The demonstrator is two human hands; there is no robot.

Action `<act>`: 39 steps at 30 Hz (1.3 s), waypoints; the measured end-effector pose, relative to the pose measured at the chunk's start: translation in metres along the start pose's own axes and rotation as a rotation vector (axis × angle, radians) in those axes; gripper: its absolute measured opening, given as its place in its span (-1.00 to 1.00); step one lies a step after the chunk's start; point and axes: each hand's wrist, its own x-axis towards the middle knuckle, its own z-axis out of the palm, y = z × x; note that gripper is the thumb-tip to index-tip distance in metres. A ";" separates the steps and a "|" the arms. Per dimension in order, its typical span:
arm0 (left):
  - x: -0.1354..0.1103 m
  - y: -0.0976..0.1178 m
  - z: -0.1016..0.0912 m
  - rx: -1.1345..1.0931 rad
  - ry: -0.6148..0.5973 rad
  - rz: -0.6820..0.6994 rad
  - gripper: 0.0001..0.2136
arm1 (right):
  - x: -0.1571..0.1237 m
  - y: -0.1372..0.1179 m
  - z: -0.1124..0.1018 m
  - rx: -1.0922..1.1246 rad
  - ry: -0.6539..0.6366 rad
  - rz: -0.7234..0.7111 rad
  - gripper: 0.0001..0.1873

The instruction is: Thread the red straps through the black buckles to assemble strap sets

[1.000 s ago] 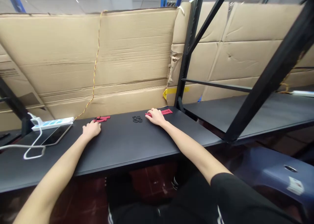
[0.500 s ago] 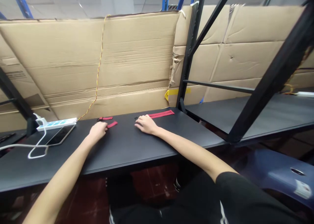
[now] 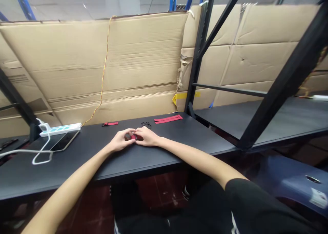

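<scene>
My left hand (image 3: 120, 141) and my right hand (image 3: 147, 137) meet at the middle of the black table (image 3: 164, 148), fingers pinched together on a short red strap (image 3: 133, 137) that shows between them. Small black buckles (image 3: 147, 124) lie just behind my right hand. Two longer red straps (image 3: 168, 119) lie flat further back to the right. Another red strap with a black end (image 3: 110, 123) lies at the back, behind my left hand.
A white power strip (image 3: 60, 129), a phone (image 3: 63, 140) and a white cable (image 3: 38, 155) sit at the table's left. Cardboard sheets (image 3: 123, 66) wall the back. Black rack posts (image 3: 198, 56) stand right, with a second black shelf (image 3: 269, 118) and a blue stool (image 3: 294, 182).
Both hands have drawn back from the far edge and come together at the middle. My left hand brought one red strap along; my right left the long straps where they lay.
</scene>
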 end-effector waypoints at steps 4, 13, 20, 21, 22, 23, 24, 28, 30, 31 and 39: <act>0.002 -0.007 0.002 -0.093 0.017 -0.018 -0.63 | -0.001 -0.005 -0.001 0.044 0.007 0.014 -0.72; 0.005 -0.010 0.009 0.083 0.219 -0.093 -0.76 | 0.000 -0.009 -0.003 0.118 0.049 0.111 -0.78; 0.002 -0.035 -0.011 0.225 0.465 -0.253 -0.72 | 0.000 -0.005 -0.001 0.166 0.027 0.187 -0.70; 0.000 -0.036 -0.014 0.334 0.459 -0.235 -0.67 | -0.001 -0.004 0.000 0.168 0.026 0.203 -0.67; -0.002 -0.036 -0.017 0.431 0.437 -0.199 -0.65 | -0.001 -0.003 0.000 0.173 0.024 0.214 -0.64; -0.004 -0.034 -0.018 0.501 0.403 -0.153 -0.65 | 0.000 -0.002 0.001 0.180 0.021 0.216 -0.62; -0.005 -0.030 -0.017 0.542 0.358 -0.103 -0.65 | 0.000 -0.001 0.001 0.193 0.012 0.211 -0.61; -0.003 -0.014 -0.002 0.501 0.123 0.024 -0.56 | 0.000 0.002 -0.002 0.338 -0.044 0.185 -0.70; -0.002 -0.011 0.004 0.478 0.050 0.033 -0.56 | -0.001 0.003 -0.003 0.418 -0.057 0.217 -0.73; -0.001 -0.011 0.006 0.476 0.034 0.034 -0.56 | -0.001 0.003 -0.003 0.438 -0.053 0.243 -0.73; -0.001 -0.015 0.003 0.535 0.070 0.008 -0.64 | -0.003 0.008 -0.003 0.590 -0.036 0.346 -0.74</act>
